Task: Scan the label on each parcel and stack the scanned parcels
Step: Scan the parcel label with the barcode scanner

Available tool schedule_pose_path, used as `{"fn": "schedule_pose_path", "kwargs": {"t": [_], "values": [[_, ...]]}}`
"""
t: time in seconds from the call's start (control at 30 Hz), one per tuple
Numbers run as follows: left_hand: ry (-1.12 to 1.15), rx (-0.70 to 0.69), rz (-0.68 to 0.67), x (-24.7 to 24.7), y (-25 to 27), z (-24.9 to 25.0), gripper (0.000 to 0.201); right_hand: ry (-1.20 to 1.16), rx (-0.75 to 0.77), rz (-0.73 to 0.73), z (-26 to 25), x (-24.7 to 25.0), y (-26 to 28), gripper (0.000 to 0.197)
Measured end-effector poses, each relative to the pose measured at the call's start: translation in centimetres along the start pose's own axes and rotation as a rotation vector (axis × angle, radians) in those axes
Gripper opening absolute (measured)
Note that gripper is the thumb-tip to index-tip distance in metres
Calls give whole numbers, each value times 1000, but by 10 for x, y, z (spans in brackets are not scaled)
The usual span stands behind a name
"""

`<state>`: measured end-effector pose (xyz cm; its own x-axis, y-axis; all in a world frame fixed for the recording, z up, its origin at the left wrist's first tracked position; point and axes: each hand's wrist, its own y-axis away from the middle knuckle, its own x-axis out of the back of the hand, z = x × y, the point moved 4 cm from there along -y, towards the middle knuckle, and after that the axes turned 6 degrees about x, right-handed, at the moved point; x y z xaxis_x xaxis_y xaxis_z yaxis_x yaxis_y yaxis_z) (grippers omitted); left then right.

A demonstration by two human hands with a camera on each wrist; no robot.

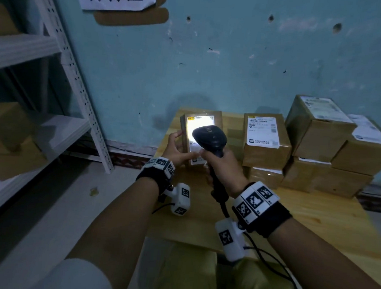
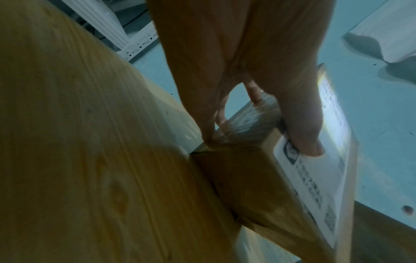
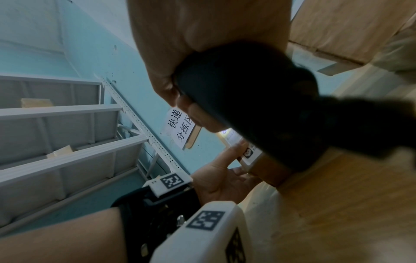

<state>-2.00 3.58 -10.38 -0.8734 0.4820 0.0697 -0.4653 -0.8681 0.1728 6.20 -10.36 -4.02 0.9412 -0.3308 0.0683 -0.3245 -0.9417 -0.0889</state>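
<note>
My left hand grips a small brown parcel by its left side, thumb on the white label, tilting it up at the wooden table's left edge. The label glows bright under the scanner's light. My right hand grips the handle of a black barcode scanner, whose head hangs just in front of the label. In the right wrist view the scanner fills the middle and hides most of the parcel.
Several labelled brown parcels are stacked in two layers on the wooden table against the blue wall, to the right. A white metal shelf rack with boxes stands at the left. The scanner cable trails toward me.
</note>
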Motion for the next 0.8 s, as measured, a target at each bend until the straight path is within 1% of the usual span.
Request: {"fn": "schedule_pose_path", "kwargs": {"t": [0.07, 0.2, 0.23, 0.33, 0.37, 0.4, 0.5, 0.57, 0.67, 0.7, 0.77, 0.8], "values": [[-6, -2, -1, 1, -1, 0, 94, 11, 9, -12, 0, -2, 0, 18], [-5, 0, -23, 1, 1, 0, 106, 17, 16, -19, -2, -5, 1, 19], [-3, 1, -21, 1, 1, -1, 112, 2, 11, -20, -2, -5, 2, 19], [16, -1, -26, 0, 2, -1, 138, -45, -5, -27, -6, -6, 6, 19], [16, -5, -22, -1, 2, -1, 139, -53, -5, -32, -7, -6, 8, 19], [15, -8, -19, -2, 5, 2, 136, -56, -1, -40, -8, -5, 9, 18], [34, -8, -4, -3, 7, 3, 112, -32, 38, -54, -13, -5, 13, 16], [54, -14, -11, -3, 5, 1, 116, -18, 54, -49, -14, -5, 15, 16], [48, -6, -11, -4, 8, 2, 108, -13, 59, -42, -14, -6, 17, 16], [46, -8, -7, -4, 8, 2, 114, -10, 62, -39, -14, -6, 18, 16], [41, -5, -20, -3, 8, 2, 133, -10, 60, -36, -15, -6, 19, 16], [31, 0, -29, -3, 8, 2, 135, -18, 57, -34, -15, -6, 20, 16]]}}
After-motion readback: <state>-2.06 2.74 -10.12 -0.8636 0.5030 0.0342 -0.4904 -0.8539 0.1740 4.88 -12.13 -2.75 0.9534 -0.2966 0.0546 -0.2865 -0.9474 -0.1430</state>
